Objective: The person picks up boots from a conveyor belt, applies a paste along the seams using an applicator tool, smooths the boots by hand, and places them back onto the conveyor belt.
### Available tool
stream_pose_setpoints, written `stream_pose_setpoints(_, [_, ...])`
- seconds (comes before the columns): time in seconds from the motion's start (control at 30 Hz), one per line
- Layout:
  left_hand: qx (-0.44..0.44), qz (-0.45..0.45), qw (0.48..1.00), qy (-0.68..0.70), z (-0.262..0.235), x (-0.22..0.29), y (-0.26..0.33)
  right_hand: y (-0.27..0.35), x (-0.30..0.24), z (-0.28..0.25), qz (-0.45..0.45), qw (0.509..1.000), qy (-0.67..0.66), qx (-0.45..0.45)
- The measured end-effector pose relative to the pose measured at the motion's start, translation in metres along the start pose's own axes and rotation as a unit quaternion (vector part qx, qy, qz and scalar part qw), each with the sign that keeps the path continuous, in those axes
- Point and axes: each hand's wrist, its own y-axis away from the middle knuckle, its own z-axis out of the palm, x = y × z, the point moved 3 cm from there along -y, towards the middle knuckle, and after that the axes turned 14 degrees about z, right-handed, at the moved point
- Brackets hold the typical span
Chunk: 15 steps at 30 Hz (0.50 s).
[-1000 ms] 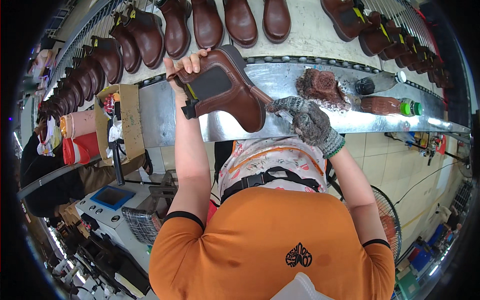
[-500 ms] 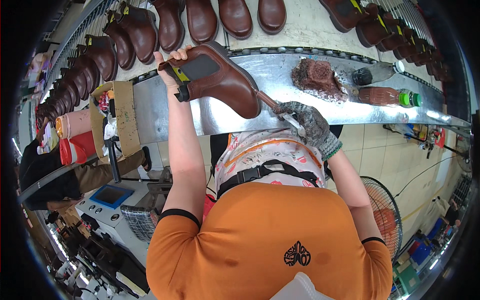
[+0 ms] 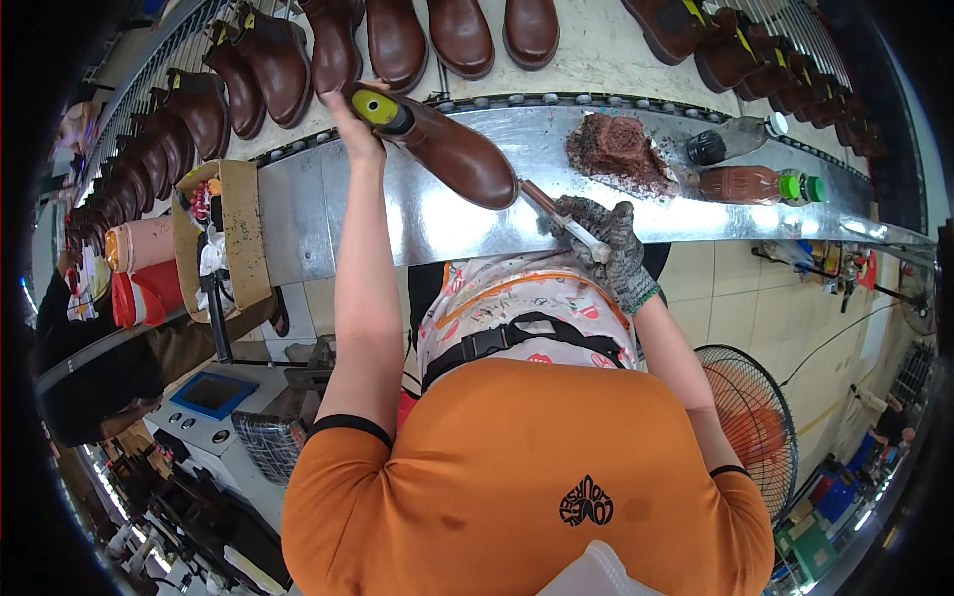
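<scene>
A brown leather ankle boot point(image 3: 457, 154) is tilted above the metal bench, its toe pointing right and toward me. My bare left hand point(image 3: 356, 127) grips it by the shaft, and the yellow inside of its opening shows. In a grey knit glove, my right hand point(image 3: 618, 253) is closed around a slim stick-like tool point(image 3: 539, 197) with a brown-stained front end and a white rear part. The tool's tip is right at the edge of the boot's toe; I cannot tell whether it touches. Most of my left fingers are hidden behind the boot.
On the metal bench point(image 3: 308, 214) lie a brown-stained sponge-like block point(image 3: 621, 146), a bottle of brown liquid point(image 3: 740, 186) and a bottle with dark contents point(image 3: 730, 139). A cardboard box point(image 3: 243, 233) stands left. Brown boots point(image 3: 397, 45) line the far conveyor. A fan point(image 3: 745, 422) is at right.
The boot has rolled in my left hand, so its opening now faces me and its side panel is out of sight. My right hand still holds the tool at the toe.
</scene>
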Motion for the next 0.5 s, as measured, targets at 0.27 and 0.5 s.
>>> stream_pose_setpoints(0.27, [-0.159,0.153,0.890,-0.399,-0.004,0.022,-0.002,0.020,-0.008,0.028,-0.002,0.996,-0.050,0.068])
stream_pose_setpoints(0.5, [-0.145,0.177,0.876,-0.425,-0.002,0.040,0.011,0.035,-0.019,0.032,-0.052,0.990,0.032,0.128])
